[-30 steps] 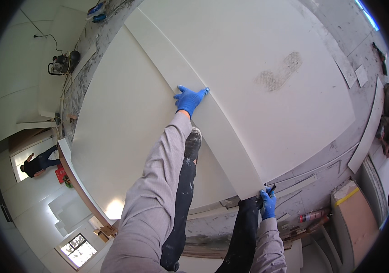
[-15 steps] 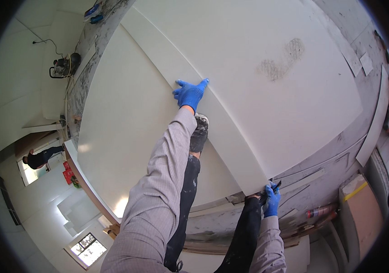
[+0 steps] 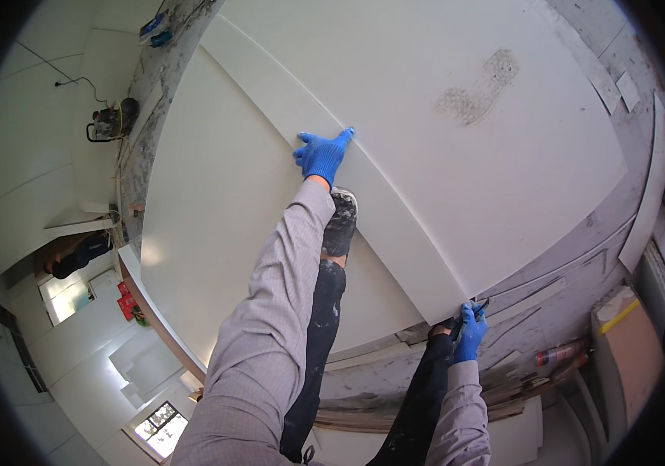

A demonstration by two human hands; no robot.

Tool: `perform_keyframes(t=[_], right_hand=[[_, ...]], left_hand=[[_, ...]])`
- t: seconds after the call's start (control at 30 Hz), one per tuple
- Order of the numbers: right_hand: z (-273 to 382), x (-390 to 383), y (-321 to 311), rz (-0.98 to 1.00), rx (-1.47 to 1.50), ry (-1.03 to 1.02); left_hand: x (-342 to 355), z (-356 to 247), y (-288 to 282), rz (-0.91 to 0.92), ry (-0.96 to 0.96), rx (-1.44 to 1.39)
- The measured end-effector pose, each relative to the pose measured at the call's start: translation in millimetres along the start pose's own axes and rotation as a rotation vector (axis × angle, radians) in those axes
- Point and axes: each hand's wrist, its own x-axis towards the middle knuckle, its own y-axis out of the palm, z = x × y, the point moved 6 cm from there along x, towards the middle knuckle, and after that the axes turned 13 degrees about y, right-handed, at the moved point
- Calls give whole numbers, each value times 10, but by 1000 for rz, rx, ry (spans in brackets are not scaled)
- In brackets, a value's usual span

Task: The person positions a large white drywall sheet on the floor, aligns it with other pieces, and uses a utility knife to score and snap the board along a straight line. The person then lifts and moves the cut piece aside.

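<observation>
My left hand (image 3: 322,155), in a blue glove, presses with fingers spread on a long white strip (image 3: 383,217). That strip lies slantwise across a large white board (image 3: 441,167). Just below this hand, my dusty dark shoe (image 3: 339,213) rests partly on the strip. At the strip's near right end, by the board's edge, my right hand (image 3: 470,334), also gloved in blue, is closed round a slim black tool (image 3: 483,304). The tool's working end is too small to make out. My other foot is close beside it, mostly hidden.
A smudged footprint (image 3: 480,85) marks the board. Narrow offcuts (image 3: 647,194) and a red can-like tube (image 3: 562,353) lie to the right, near a panel with yellow tape (image 3: 628,334). At the far left are a compressor-like machine (image 3: 113,120) and a bending person (image 3: 80,256).
My right hand has shifted slightly right and up with the tool at the strip's end. The left hand stays pressed on the strip. The distant person has bent lower.
</observation>
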Motion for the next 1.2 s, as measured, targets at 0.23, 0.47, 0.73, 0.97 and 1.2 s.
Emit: perform_keyframes(t=[0.23, 0.47, 0.73, 0.97, 1.2], right_hand=[[-152, 118, -48, -46, -43, 30], [67, -169, 76, -45, -72, 100], [-85, 49, 120, -83, -46, 34], [133, 226, 231, -145, 15, -23], [246, 147, 334, -166, 104, 19]], left_hand=[[206, 0, 234, -11, 74, 58], [883, 521, 433, 70, 202, 133], [793, 351, 333, 56, 58, -124], [602, 11, 331, 202, -18, -252], [682, 188, 254, 181, -22, -264]])
